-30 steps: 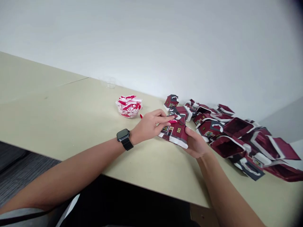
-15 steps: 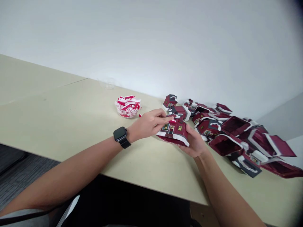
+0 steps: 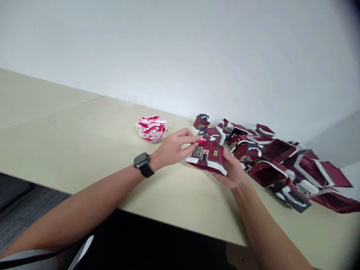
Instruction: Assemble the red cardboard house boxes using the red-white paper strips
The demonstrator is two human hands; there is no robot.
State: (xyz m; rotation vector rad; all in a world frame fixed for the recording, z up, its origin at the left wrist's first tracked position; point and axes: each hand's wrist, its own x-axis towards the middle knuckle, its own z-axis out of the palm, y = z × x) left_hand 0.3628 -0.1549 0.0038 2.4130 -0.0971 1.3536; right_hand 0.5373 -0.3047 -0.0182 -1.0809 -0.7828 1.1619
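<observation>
While a heap of more houses crowds the table beyond the right hand, that hand is closed around one end of a dark red house, tilted above the table with its open base toward the person. The left hand pinches a small red piece against its roof edge. Just behind stand a grey-roofed house, partly hidden, and a smaller one near the smooth white wall. Left of these, a clear bowl brims with flat red and white pieces. The houses look thin-walled and hollow, with printed windows and thick white snow-like trim; the table is pale and matte
</observation>
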